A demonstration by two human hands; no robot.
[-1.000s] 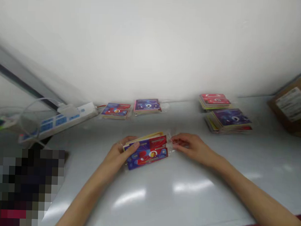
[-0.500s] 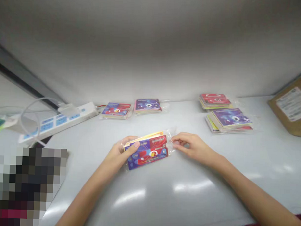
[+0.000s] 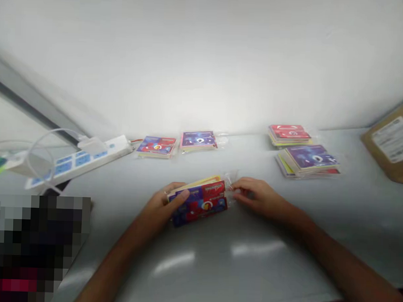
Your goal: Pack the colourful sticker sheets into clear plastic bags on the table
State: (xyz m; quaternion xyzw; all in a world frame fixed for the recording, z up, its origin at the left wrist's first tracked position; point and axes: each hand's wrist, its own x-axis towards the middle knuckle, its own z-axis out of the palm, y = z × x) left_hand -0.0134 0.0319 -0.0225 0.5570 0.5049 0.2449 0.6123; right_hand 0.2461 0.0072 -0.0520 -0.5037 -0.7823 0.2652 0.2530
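Observation:
A clear plastic bag holding a stack of red and purple printed cards [image 3: 201, 204] is tilted toward me above the table. My left hand [image 3: 165, 202] grips its left end, thumb across the front and fingers behind, mostly hidden. At the other end, my right hand [image 3: 253, 194] pinches the bag's loose clear plastic edge [image 3: 232, 187] between thumb and fingers. Yellow-edged cards show along the top of the stack.
Bagged card packs lie at the back: a red-blue pack [image 3: 156, 147], a purple pack [image 3: 199, 140], and at right a red-topped pile [image 3: 290, 133] and a purple-topped pile [image 3: 312, 159]. A power strip [image 3: 82, 162] is at left, a cardboard box [image 3: 391, 144] at right.
Both hands and the held pack stay almost in place, shifting very slightly right in view. The wall looks brighter, while the hands and table look darker.

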